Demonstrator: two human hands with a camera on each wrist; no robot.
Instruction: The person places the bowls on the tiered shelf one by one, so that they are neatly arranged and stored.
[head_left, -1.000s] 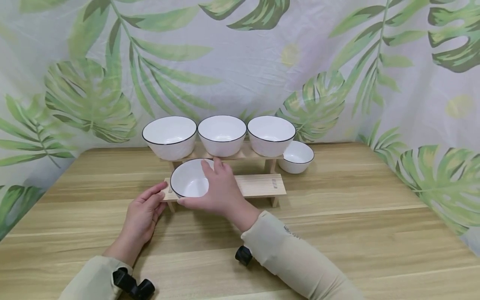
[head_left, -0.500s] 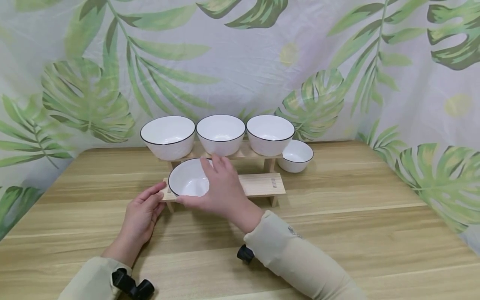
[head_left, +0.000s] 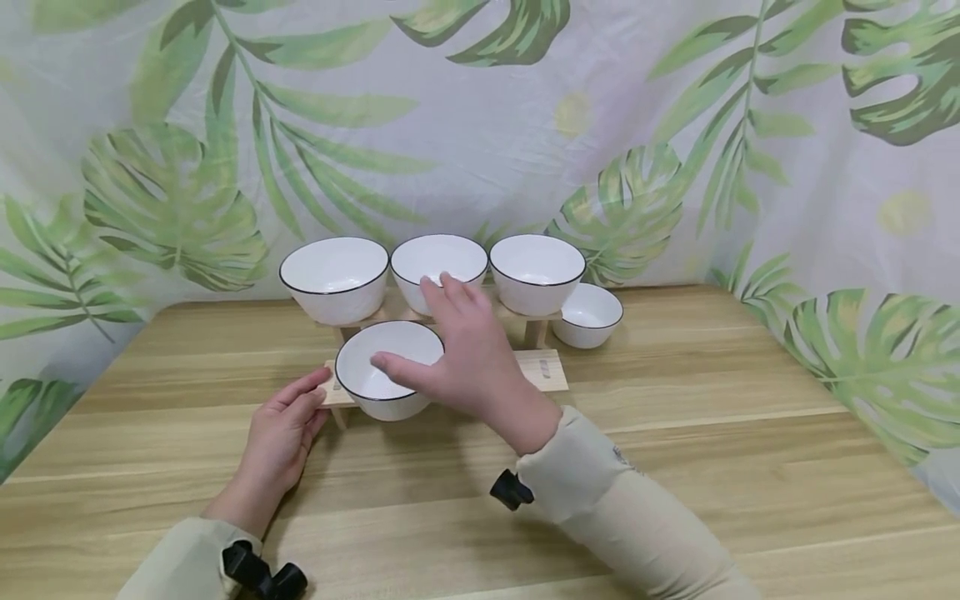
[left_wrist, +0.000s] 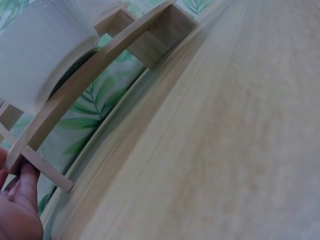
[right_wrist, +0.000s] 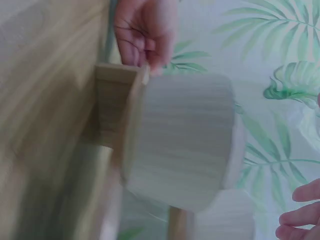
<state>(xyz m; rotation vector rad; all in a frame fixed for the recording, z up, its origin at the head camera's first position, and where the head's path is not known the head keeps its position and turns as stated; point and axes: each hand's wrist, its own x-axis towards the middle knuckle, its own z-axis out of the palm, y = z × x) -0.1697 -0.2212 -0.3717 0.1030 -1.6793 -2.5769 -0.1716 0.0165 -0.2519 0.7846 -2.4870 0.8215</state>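
Observation:
My left hand (head_left: 279, 435) pinches the left end of the lower shelf (head_left: 546, 367) of a two-step wooden stand, thumb and fingers at its edge. On that shelf's left part sits a white bowl (head_left: 386, 408) with a dark rim. Over the bowl's right side is my right hand (head_left: 480, 367), fingers spread and holding nothing. In the right wrist view the bowl's outer wall (right_wrist: 180, 140) appears sideways, and the fingertips (right_wrist: 300, 215) are apart from it. The left wrist view shows the thumb (left_wrist: 27, 185) under the shelf end, beside a stand leg (left_wrist: 47, 167).
Three similar white bowls stand in a row on the upper step: left (head_left: 335, 304), middle (head_left: 408, 292) and right (head_left: 537, 292). A smaller white bowl (head_left: 588, 329) sits on the wooden table (head_left: 712, 433) behind the stand's right end. A leaf-patterned cloth (head_left: 487, 150) hangs behind.
My right hand has let go of the front bowl and moved up and right, its fingers spreading. The left hand stays at the shelf end, and the bowl stays on the lower shelf.

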